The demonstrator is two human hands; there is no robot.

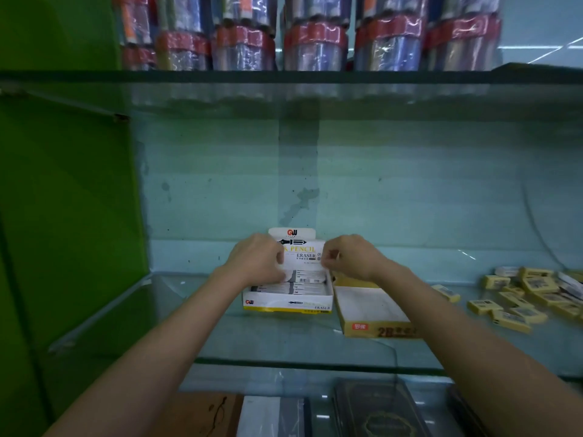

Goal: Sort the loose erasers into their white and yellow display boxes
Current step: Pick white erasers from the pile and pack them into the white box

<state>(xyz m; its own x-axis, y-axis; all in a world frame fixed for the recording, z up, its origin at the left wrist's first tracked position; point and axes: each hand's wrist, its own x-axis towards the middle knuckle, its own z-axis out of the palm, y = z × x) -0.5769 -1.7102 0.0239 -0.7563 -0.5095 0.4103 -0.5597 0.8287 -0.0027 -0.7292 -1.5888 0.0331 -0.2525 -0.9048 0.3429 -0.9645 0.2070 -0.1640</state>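
Observation:
A white display box (287, 302) marked ERASER stands on the glass shelf, its lid flap upright at the back, with white erasers (303, 283) lined up inside. My left hand (257, 261) grips the flap's left side and my right hand (350, 257) pinches its right edge. Just to the right lies a yellow display box (372, 329) marked 2B, its white inside showing no erasers. A heap of loose yellow erasers (530, 291) lies at the far right of the shelf, with a few white ones among them.
The glass shelf (284, 362) has its front edge near me, and a green wall (63, 216) closes the left side. Wrapped rolls (315, 36) stand on the glass shelf above. Dark books (378, 411) lie on the level below.

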